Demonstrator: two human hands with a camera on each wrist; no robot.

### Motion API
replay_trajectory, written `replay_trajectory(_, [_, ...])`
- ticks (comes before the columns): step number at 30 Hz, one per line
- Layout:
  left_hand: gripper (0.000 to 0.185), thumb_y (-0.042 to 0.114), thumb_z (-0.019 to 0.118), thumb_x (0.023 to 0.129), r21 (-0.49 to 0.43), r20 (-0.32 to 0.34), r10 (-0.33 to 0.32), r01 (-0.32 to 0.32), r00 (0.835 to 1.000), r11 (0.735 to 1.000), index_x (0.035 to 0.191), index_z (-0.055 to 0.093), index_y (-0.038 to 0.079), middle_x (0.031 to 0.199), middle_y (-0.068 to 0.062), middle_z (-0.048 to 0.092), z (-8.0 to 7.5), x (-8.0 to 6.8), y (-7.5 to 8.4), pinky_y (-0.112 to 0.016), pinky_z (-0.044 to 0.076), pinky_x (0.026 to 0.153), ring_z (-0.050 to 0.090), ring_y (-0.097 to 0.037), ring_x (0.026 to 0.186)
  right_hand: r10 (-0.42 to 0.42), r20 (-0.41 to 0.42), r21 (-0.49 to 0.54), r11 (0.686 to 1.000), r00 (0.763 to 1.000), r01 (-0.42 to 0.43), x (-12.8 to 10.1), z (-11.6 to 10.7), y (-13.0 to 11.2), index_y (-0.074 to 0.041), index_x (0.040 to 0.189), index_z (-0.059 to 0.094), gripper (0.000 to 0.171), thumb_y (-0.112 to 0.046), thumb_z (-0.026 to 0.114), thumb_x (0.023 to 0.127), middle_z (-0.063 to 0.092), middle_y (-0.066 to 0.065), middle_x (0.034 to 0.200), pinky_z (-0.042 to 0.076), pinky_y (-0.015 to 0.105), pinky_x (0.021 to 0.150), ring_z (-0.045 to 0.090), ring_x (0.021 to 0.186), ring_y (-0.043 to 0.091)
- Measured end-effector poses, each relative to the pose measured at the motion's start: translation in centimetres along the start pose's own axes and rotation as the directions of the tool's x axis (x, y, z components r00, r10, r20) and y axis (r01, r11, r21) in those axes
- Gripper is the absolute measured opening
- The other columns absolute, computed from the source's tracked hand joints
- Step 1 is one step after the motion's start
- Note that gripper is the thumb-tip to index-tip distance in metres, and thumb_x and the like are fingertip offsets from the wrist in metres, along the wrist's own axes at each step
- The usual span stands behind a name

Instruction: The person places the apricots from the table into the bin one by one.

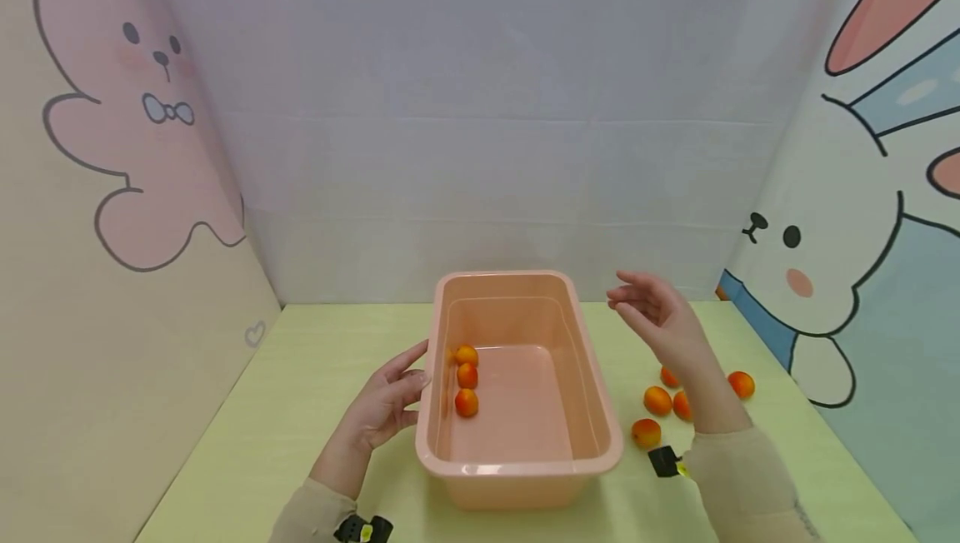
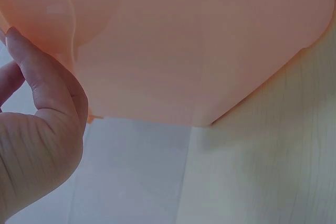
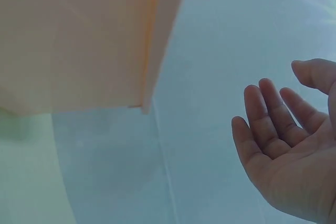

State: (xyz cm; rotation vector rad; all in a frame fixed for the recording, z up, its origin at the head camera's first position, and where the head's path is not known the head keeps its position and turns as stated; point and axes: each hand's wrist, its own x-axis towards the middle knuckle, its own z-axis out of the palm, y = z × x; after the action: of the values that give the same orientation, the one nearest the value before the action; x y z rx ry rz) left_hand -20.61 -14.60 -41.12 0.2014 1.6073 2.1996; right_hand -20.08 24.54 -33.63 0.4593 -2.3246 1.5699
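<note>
Three fruits (image 1: 467, 376) are looking light, slippery, best pinched mid-side; we're gripping the tub's (image 1: 517, 470) rim with our left hand (image 1: 382, 406); our right hand (image 1: 667, 328) is hanging empty, fingers loosely parted.

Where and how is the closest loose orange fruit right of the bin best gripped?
Probably round its middle, with the right hand coming from above: the fruit looks rounded with no visible stem, the bin stands to its left, and another fruit lies just behind it.
</note>
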Motion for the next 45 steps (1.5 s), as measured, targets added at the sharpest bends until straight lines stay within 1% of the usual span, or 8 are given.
replay_trajectory(9, [0.065,0.009,0.056,0.099,0.001,0.006,-0.002,0.002,1.000,1.000,0.157,0.026,0.009,0.105,-0.004,0.067,0.0,0.0,0.0,-0.034,0.060,0.071,0.069,-0.019,0.093,0.112,-0.092,-0.048,0.992,0.989,-0.116,-4.8,-0.5,5.5,-0.001,0.140,0.048,0.046,-0.014,0.063,0.098,0.061,0.022,0.121,0.048,0.009,0.086,0.061,0.100,0.000])
replay_trajectory(16, [0.065,0.008,0.056,0.100,0.006,0.008,0.004,-0.004,1.000,1.000,0.157,0.026,0.009,0.106,-0.006,0.066,0.0,0.2,-0.1,-0.037,0.060,0.073,0.069,-0.021,0.096,0.131,-0.104,-0.099,0.985,0.986,-0.141,-7.9,-0.6,9.0,0.002,0.139,0.048,0.049,-0.009,0.066,0.095,0.060,0.024,0.123,0.045,0.007,0.087,0.057,0.102,-0.004])
replay_trajectory(22, [0.065,0.007,0.056,0.099,-0.004,-0.003,-0.006,0.006,1.000,1.000,0.157,0.027,0.010,0.104,-0.004,0.066,0.0,0.2,-0.1,-0.037,0.060,0.073,0.068,-0.022,0.095,0.173,-0.037,-0.129,0.976,0.984,-0.176,-9.6,-0.9,10.9,0.002,0.141,0.047,0.054,-0.009,0.070,0.093,0.059,0.024,0.127,0.044,0.006,0.088,0.057,0.105,0.000])
replay_trajectory(26, [0.064,0.007,0.055,0.100,0.005,-0.007,-0.003,0.003,1.000,1.000,0.157,0.027,0.010,0.104,-0.005,0.066,0.1,0.1,-0.1,-0.036,0.060,0.072,0.068,-0.021,0.094,0.210,0.016,-0.113,0.972,0.978,-0.207,-10.3,-1.0,11.8,0.000,0.140,0.047,0.054,-0.010,0.070,0.092,0.057,0.022,0.131,0.043,0.008,0.090,0.058,0.110,0.006])
replay_trajectory(32, [0.065,0.007,0.055,0.099,-0.008,-0.013,-0.005,0.004,1.000,1.000,0.157,0.027,0.009,0.101,-0.003,0.066,0.2,0.0,-0.1,-0.037,0.061,0.071,0.068,-0.018,0.090,0.243,0.082,-0.116,0.966,0.967,-0.233,-11.2,-1.2,13.2,0.000,0.140,0.048,0.055,-0.015,0.071,0.093,0.056,0.019,0.135,0.042,0.010,0.094,0.054,0.116,0.002])
replay_trajectory(35, [0.065,0.007,0.056,0.099,-0.002,-0.009,0.000,0.000,1.000,1.000,0.157,0.026,0.008,0.101,-0.003,0.066,0.2,0.0,-0.1,-0.037,0.060,0.071,0.068,-0.018,0.089,0.261,0.115,-0.106,0.962,0.958,-0.250,-11.5,-1.2,14.0,0.001,0.140,0.049,0.055,-0.017,0.071,0.093,0.056,0.021,0.136,0.043,0.012,0.093,0.054,0.115,0.003])
replay_trajectory(39, [0.065,0.008,0.056,0.099,0.001,-0.008,0.001,-0.001,1.000,1.000,0.157,0.026,0.009,0.101,-0.003,0.066,0.2,0.0,-0.1,-0.037,0.060,0.072,0.068,-0.019,0.091,0.262,0.142,-0.077,0.964,0.954,-0.254,-11.9,-1.2,14.8,0.003,0.138,0.051,0.054,-0.012,0.073,0.091,0.056,0.023,0.135,0.047,0.015,0.091,0.055,0.112,0.002])
replay_trajectory(45, [0.065,0.007,0.055,0.099,-0.008,-0.014,-0.005,0.005,1.000,1.000,0.157,0.027,0.010,0.101,-0.003,0.067,0.2,0.0,-0.1,-0.038,0.060,0.072,0.068,-0.018,0.090,0.264,0.186,-0.094,0.964,0.946,-0.251,-12.1,-1.3,15.5,0.001,0.136,0.054,0.054,-0.013,0.075,0.088,0.057,0.021,0.134,0.047,0.015,0.091,0.055,0.109,0.000])
